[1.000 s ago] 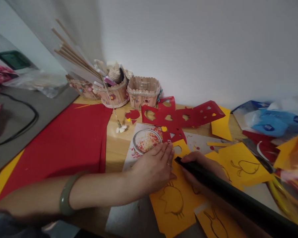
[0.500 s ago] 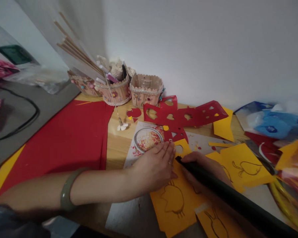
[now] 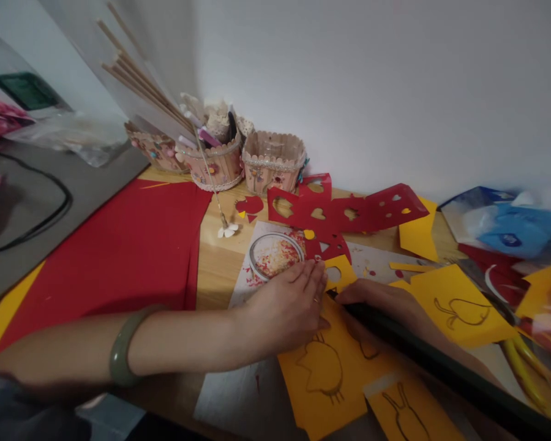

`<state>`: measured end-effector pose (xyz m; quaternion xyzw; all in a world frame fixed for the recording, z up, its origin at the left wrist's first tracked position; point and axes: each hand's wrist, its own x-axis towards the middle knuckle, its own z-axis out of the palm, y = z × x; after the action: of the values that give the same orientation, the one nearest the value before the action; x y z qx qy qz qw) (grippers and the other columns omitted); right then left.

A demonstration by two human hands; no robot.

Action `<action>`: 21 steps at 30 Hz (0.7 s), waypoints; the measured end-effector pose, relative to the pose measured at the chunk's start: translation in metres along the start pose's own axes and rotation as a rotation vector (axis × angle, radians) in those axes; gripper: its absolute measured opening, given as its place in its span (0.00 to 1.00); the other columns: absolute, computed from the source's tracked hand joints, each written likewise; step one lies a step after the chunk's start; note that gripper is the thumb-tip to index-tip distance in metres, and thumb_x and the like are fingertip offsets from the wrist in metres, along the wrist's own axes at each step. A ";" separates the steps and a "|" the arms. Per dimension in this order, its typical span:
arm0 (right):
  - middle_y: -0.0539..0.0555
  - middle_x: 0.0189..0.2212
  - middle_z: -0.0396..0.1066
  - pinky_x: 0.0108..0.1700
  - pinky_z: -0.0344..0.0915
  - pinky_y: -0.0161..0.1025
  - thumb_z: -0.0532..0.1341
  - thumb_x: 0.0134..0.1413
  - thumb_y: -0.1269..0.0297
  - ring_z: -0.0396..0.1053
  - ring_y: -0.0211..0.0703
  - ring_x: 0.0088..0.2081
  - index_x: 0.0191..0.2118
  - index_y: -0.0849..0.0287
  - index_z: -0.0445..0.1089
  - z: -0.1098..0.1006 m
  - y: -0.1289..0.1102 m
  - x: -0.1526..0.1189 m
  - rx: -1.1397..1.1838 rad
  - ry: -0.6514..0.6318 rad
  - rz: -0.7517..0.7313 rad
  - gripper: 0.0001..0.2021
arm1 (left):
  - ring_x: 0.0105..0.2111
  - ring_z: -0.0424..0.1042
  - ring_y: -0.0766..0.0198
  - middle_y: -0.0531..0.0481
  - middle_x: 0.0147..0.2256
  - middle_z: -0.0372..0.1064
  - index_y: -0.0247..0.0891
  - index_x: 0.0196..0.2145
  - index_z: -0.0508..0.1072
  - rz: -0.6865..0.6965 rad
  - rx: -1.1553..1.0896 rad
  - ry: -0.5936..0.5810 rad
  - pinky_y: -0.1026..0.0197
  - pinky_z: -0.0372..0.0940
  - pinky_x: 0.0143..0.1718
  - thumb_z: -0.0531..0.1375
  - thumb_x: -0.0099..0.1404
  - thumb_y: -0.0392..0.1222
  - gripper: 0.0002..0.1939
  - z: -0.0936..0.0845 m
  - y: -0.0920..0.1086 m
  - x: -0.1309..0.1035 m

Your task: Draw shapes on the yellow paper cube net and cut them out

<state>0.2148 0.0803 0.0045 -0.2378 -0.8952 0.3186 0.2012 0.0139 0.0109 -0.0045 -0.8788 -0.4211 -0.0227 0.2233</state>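
My left hand lies flat on a yellow paper sheet, its fingers extended side by side. On that sheet, below the hand, is an outline drawing of a bird-like figure; a rounded hole shows near its top. My right hand grips a long black pen-like tool, whose near end runs off the lower right. The tool's tip is at the sheet, just right of my left fingertips; whether it is a pen or a cutter I cannot tell. Another yellow piece with a drawn outline lies right of my right hand.
Red cut-out paper stretches along the wall. Decorated baskets stand at the back, one holding wooden sticks. Red sheets lie to the left. A blue plastic pack and yellow-handled scissors are on the right.
My right hand and the black tool have shifted slightly, uncovering more of a drawn line beneath them. My left hand stays pressed on the sheet. The whole view has moved a little.
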 end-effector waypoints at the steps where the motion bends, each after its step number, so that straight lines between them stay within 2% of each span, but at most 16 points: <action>1: 0.48 0.27 0.74 0.28 0.67 0.37 0.59 0.49 0.74 0.72 0.41 0.26 0.36 0.50 0.68 0.000 0.001 0.001 -0.016 0.003 0.002 0.10 | 0.55 0.67 0.52 0.34 0.54 0.66 0.24 0.54 0.71 0.000 -0.001 -0.002 0.56 0.61 0.55 0.49 0.72 0.56 0.30 0.000 0.000 0.000; 4: 0.47 0.24 0.73 0.26 0.67 0.37 0.59 0.48 0.73 0.71 0.41 0.24 0.35 0.49 0.68 0.002 0.002 0.001 -0.027 0.013 0.016 0.10 | 0.55 0.67 0.51 0.33 0.54 0.66 0.23 0.54 0.70 0.002 -0.003 -0.010 0.56 0.61 0.55 0.49 0.72 0.56 0.31 0.000 -0.001 0.000; 7: 0.47 0.23 0.72 0.24 0.66 0.38 0.58 0.48 0.71 0.70 0.41 0.22 0.34 0.49 0.68 0.006 0.005 -0.001 -0.031 0.079 -0.027 0.09 | 0.55 0.67 0.52 0.34 0.54 0.66 0.23 0.54 0.71 0.004 -0.005 -0.010 0.56 0.61 0.55 0.49 0.73 0.55 0.30 -0.001 -0.001 0.000; 14: 0.49 0.28 0.74 0.30 0.68 0.39 0.58 0.48 0.76 0.74 0.45 0.29 0.37 0.49 0.67 0.006 0.010 -0.008 -0.041 -0.009 -0.050 0.13 | 0.55 0.67 0.50 0.33 0.55 0.66 0.23 0.54 0.70 0.011 -0.009 -0.008 0.55 0.59 0.55 0.48 0.73 0.55 0.30 -0.002 -0.002 -0.001; 21: 0.50 0.28 0.74 0.30 0.69 0.40 0.59 0.49 0.73 0.74 0.45 0.30 0.37 0.49 0.68 0.004 0.010 -0.008 -0.019 0.002 -0.051 0.11 | 0.55 0.67 0.51 0.33 0.55 0.65 0.23 0.54 0.70 0.014 -0.009 -0.013 0.55 0.59 0.55 0.48 0.73 0.54 0.29 -0.004 -0.002 -0.001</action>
<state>0.2227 0.0806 -0.0068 -0.2169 -0.9038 0.3047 0.2078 0.0121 0.0092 -0.0004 -0.8829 -0.4161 -0.0170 0.2169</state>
